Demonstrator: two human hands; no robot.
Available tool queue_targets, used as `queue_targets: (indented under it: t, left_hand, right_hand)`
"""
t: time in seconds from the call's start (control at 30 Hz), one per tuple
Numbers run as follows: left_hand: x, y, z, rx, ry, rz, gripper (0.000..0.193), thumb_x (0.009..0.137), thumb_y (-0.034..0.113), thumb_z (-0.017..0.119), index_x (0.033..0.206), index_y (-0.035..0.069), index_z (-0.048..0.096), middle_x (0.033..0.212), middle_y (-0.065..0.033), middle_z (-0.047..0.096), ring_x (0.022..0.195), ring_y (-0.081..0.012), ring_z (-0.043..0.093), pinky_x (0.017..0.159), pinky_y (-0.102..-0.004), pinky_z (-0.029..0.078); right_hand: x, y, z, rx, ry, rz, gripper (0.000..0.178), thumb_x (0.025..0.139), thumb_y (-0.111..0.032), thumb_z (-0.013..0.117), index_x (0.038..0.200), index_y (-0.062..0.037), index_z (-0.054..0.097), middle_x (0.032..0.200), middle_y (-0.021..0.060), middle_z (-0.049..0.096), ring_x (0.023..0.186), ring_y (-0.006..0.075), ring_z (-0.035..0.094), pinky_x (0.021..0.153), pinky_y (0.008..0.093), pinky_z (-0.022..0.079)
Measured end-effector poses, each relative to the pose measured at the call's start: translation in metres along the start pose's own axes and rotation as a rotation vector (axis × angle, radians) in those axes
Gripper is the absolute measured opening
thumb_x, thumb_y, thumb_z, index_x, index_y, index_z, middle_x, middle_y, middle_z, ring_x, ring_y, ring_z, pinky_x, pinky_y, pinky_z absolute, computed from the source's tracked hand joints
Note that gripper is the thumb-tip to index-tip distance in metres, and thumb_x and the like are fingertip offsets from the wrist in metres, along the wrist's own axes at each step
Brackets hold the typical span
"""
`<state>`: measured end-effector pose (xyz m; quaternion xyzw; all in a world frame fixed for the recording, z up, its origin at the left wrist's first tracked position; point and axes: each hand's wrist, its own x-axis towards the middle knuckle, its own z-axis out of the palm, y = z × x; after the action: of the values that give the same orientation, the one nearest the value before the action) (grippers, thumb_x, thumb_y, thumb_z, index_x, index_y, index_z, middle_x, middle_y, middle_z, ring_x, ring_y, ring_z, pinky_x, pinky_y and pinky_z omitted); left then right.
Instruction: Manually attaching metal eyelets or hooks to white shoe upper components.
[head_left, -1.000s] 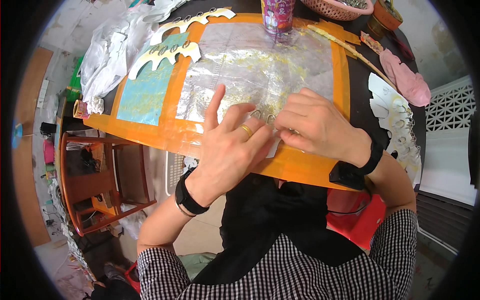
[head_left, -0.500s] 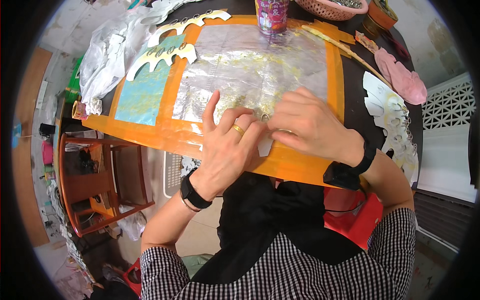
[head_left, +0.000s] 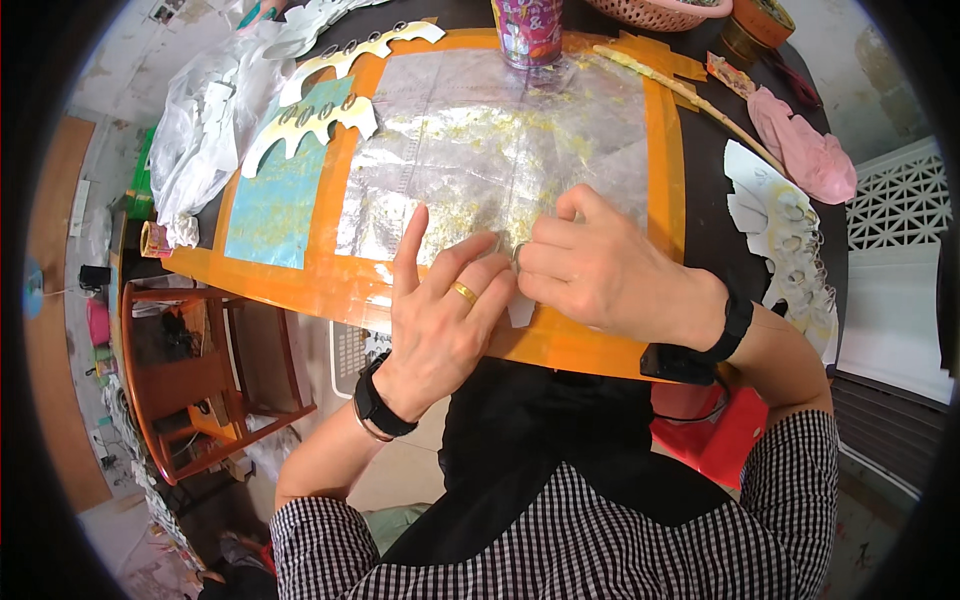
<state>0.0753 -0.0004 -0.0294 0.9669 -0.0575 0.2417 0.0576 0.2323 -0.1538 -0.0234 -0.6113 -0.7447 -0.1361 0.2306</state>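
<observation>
Both hands are down at the near edge of the orange-edged mat (head_left: 600,352), and here, right at that edge, is the small white piece (head_left: 521,312), its lower tip poking out between them. The left hand (head_left: 440,325), wearing a yellow ring (head_left: 464,292), comes in palm down: the outermost finger stands up apart from the others, which lie close together and bend in toward the piece. Over on the piece's other side, the right hand (head_left: 605,270) has its fingers curled, knuckles up, tips nearly meeting the left's; whether either hand is pinching, I cannot tell, the contact is hidden and blurred. Up at the mat's far left corner, two arched white strips (head_left: 318,125) carry rows of metal loops. A purple cup (head_left: 529,35) stands at the mat's far edge, and a stick (head_left: 650,76) runs out across its far right corner. Beyond the mat's right edge, on the dark tabletop (head_left: 705,215), there's a pink cloth (head_left: 800,150) and, nearer, a cluster of scalloped white pieces (head_left: 785,235) with loops; past its left edge, a crumpled plastic bag (head_left: 190,150).
</observation>
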Motion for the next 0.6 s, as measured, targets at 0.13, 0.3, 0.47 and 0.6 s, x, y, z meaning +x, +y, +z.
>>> queue_targets:
  t: [0.13,0.3,0.47,0.6]
  left_hand:
    - [-0.006,-0.003,-0.004,-0.033,-0.022,0.051,0.025,0.074,0.013,0.073,0.097,0.006,0.07,0.11,-0.0025,0.068,0.119,-0.0243,0.063,0.12,-0.0643,0.029]
    - [-0.016,-0.006,0.001,-0.078,-0.008,0.055,0.026,0.078,0.02,0.079,0.098,0.006,0.071,0.115,-0.0053,0.068,0.125,-0.0294,0.06,0.119,-0.0665,0.03]
    - [-0.025,-0.009,0.006,-0.092,0.053,0.104,0.029,0.082,0.026,0.077,0.106,0.01,0.071,0.129,-0.0047,0.064,0.13,-0.0325,0.054,0.12,-0.0617,0.027]
    - [-0.026,-0.014,0.006,-0.119,-0.032,0.147,0.031,0.083,0.025,0.077,0.109,0.008,0.07,0.127,-0.0053,0.063,0.128,-0.0289,0.056,0.118,-0.0602,0.035]
  right_hand:
    - [0.001,-0.004,-0.002,-0.025,-0.03,0.01,0.007,0.074,-0.012,0.066,0.072,-0.0092,0.06,0.075,-0.0006,0.052,0.082,0.0153,0.057,0.083,0.0329,0.045]
    - [-0.003,-0.012,-0.007,-0.075,-0.08,0.016,0.008,0.074,-0.012,0.067,0.072,-0.0085,0.061,0.074,0.0001,0.051,0.082,0.0162,0.056,0.084,0.0342,0.045]
    - [-0.006,-0.02,-0.018,-0.127,-0.156,0.026,0.007,0.075,-0.013,0.067,0.075,-0.0065,0.064,0.079,0.0012,0.052,0.087,0.0187,0.056,0.084,0.035,0.044]
    - [-0.008,-0.021,-0.022,-0.091,-0.17,0.057,0.013,0.078,-0.012,0.066,0.085,-0.0023,0.068,0.092,0.0052,0.058,0.097,0.0223,0.057,0.086,0.0363,0.045]
